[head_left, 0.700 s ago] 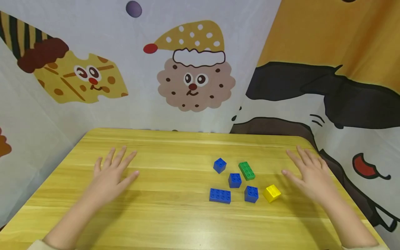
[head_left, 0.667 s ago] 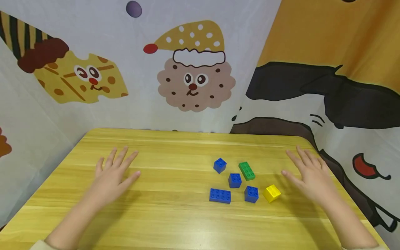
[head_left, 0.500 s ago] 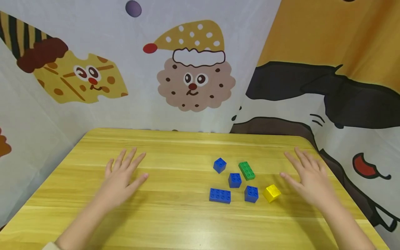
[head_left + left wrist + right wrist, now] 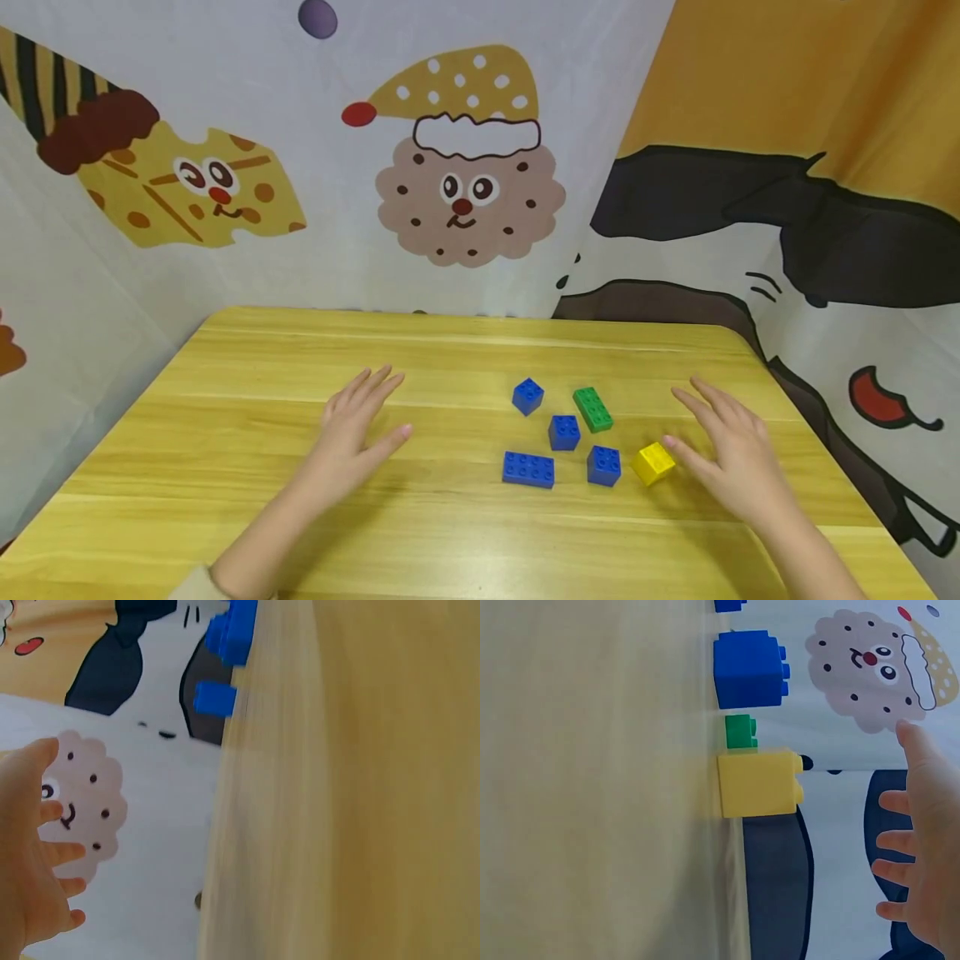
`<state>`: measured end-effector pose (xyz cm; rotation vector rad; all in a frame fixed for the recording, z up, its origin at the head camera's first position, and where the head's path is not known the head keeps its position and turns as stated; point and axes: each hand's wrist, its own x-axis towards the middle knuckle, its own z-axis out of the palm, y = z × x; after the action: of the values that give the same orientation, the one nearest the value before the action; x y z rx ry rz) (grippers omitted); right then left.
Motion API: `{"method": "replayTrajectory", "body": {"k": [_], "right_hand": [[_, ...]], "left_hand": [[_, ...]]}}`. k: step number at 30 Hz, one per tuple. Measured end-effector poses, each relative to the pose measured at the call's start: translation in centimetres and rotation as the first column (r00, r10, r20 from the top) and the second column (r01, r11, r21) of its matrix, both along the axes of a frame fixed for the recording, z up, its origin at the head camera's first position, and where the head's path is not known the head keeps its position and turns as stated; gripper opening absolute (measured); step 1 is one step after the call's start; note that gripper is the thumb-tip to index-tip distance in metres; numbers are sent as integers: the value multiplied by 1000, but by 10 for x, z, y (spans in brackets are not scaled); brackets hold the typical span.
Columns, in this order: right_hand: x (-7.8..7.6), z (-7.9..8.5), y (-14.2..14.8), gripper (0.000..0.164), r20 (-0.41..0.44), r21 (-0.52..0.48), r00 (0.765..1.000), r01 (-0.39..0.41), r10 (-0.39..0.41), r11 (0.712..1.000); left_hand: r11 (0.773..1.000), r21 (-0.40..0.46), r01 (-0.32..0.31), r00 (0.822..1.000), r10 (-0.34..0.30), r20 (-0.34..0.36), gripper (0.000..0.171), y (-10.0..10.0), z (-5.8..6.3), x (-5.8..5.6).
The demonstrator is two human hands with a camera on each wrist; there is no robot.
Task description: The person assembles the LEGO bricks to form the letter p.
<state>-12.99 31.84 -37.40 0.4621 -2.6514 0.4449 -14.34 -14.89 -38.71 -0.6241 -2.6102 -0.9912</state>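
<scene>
In the head view several toy building bricks lie loose on the wooden table, right of the middle. A yellow brick is nearest my right hand, whose thumb tip overlaps its edge in this view. That hand is above the table with fingers spread, holding nothing. Left of the yellow brick is a square blue brick, and a long blue brick lies further left. Behind them are a green brick and two more square blue bricks. My left hand hovers left of the group, fingers extended, nothing in it.
The wooden table has rounded back corners. A cloth printed with cartoon figures hangs right behind it and along both sides. Beige sleeve fabric shows at the left wrist.
My left hand has moved well to the right, toward the bricks. The right hand has come slightly left and nearer the yellow brick. The bricks lie as before.
</scene>
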Motion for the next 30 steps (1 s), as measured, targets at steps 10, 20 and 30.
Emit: {"method": "replayTrajectory", "body": {"k": [10, 20, 30], "right_hand": [[7, -8, -7, 61, 59, -128, 998, -21, 29, 992], [9, -17, -7, 58, 122, -192, 991, -22, 46, 981], [9, -29, 1, 57, 161, -176, 986, -7, 36, 984]], "left_hand": [[984, 158, 88, 996, -92, 18, 64, 44, -6, -2], [945, 306, 117, 980, -160, 120, 59, 80, -18, -16], [930, 358, 79, 959, -169, 228, 59, 107, -25, -35]]}}
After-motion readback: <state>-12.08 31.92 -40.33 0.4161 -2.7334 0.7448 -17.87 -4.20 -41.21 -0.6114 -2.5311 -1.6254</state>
